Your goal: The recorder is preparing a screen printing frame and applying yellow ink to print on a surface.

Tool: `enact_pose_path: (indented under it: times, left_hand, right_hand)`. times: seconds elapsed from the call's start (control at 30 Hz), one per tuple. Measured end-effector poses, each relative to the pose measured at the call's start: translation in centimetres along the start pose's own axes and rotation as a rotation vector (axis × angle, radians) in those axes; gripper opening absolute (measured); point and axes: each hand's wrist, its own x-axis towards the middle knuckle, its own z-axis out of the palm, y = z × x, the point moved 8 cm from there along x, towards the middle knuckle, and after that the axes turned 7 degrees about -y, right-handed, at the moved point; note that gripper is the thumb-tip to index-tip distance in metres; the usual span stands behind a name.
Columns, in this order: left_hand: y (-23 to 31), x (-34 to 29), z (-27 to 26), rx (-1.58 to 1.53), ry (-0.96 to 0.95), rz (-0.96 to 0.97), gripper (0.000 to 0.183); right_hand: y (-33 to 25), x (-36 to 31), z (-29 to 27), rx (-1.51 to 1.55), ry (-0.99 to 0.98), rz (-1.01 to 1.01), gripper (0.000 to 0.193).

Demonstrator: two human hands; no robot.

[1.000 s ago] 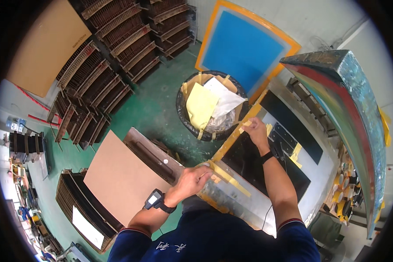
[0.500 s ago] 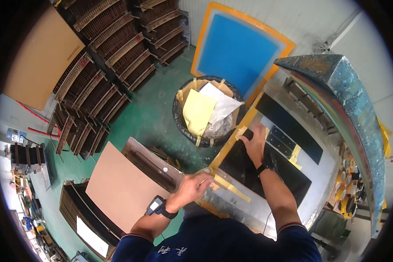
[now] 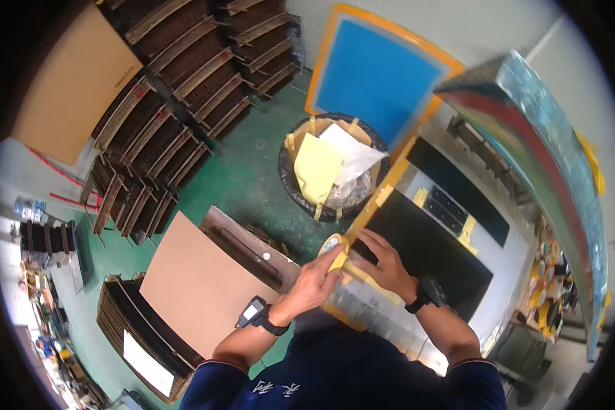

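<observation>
The left hand (image 3: 313,283) is grasping a yellow tape roll (image 3: 336,247) beside the worktop (image 3: 507,272); the right hand (image 3: 387,266) is curving near it, and whether its fingers are pinching tape is hard to tell. Tape pieces (image 3: 468,231) are already sitting against the small dark plate (image 3: 447,211), while the large black panel (image 3: 434,249) is showing no tape along its right edge.

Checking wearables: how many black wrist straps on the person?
2: left strap at the wrist of the left hand, right strap at the wrist of the right hand. Both wrists show.
</observation>
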Motion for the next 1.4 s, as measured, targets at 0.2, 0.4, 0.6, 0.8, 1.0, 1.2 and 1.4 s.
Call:
enact_pose_path:
  times: [0.2, 0.4, 0.6, 0.8, 1.0, 1.2, 1.4]
  left_hand:
    - [2.1, 1.2, 6.0, -0.186, -0.264, -0.052, 0.074]
    - [5.5, 2.1, 13.1, -0.156, -0.411, -0.018, 0.052]
    - [12.8, 1.2, 21.4, 0.094, -0.356, 0.525, 0.007]
    - [14.4, -0.9, 24.2, 0.147, -0.564, 0.504, 0.004]
    - [14.5, -1.0, 25.7, 0.182, -0.573, 0.308, 0.005]
    - [13.3, -1.7, 26.2, 0.219, -0.568, 0.204, 0.006]
    - [12.4, -1.7, 26.8, 0.2, -0.576, 0.194, 0.006]
  right_hand:
    - [-1.4, -5.1, -2.9, 0.335, 0.295, 0.18, 0.04]
    - [-3.2, -14.4, -8.7, 0.087, 0.699, 0.197, 0.011]
    - [2.9, -28.8, -11.6, 0.625, 1.263, 0.309, 0.01]
    - [16.3, -42.6, -20.7, 0.136, 0.602, 0.744, 0.014]
    - [22.2, -43.0, -20.4, 0.035, 0.461, 0.846, 0.027]
    - [24.2, -43.6, -19.4, 0.106, 0.514, 0.895, 0.039]
    - [22.0, -43.1, -19.7, -0.011, 0.578, 0.878, 0.047]
